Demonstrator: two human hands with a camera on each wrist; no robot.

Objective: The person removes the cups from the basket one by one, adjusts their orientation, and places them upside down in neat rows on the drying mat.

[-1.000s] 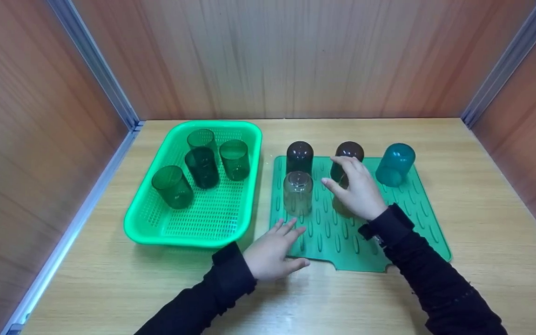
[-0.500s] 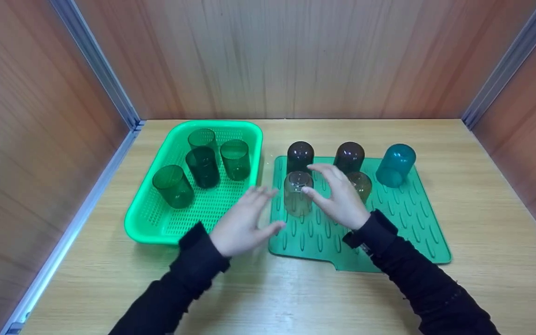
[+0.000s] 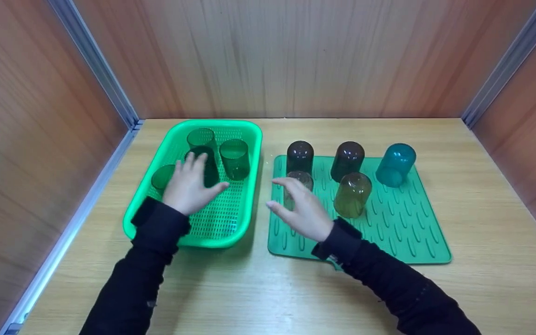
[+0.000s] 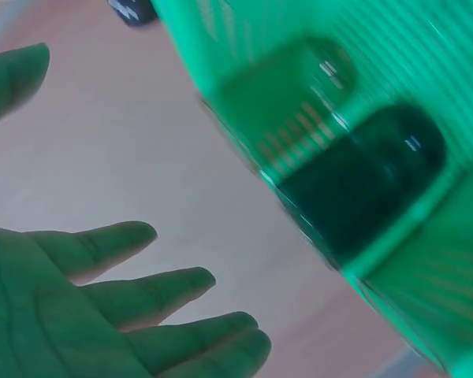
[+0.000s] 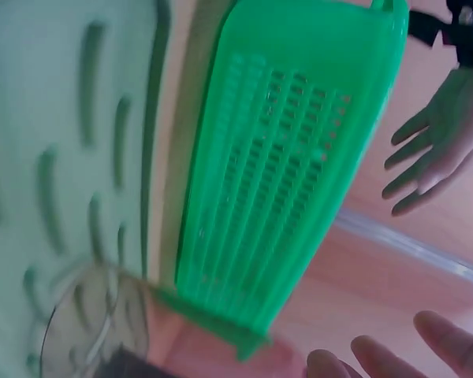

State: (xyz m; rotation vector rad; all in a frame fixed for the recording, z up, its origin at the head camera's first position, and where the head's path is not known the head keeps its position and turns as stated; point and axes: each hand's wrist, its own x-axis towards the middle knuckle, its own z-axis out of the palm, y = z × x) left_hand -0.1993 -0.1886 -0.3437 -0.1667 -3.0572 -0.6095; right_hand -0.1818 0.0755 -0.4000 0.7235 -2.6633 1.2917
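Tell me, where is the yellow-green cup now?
In the head view, the yellow-green cup stands upside down on the mat, right of the clear cup.

The left hand [image 3: 188, 188] has left the front edge of the green mat [image 3: 403, 223] and now hovers with spread fingers over the cups in the green basket [image 3: 244, 204]. The right hand [image 3: 303, 211] has released the olive cup [image 3: 352, 194], which now stands alone on the mat, and has moved toward the clear cup [image 3: 297, 181].

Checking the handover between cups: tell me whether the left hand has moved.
Yes. The left hand went left from the mat's front edge to above the basket.
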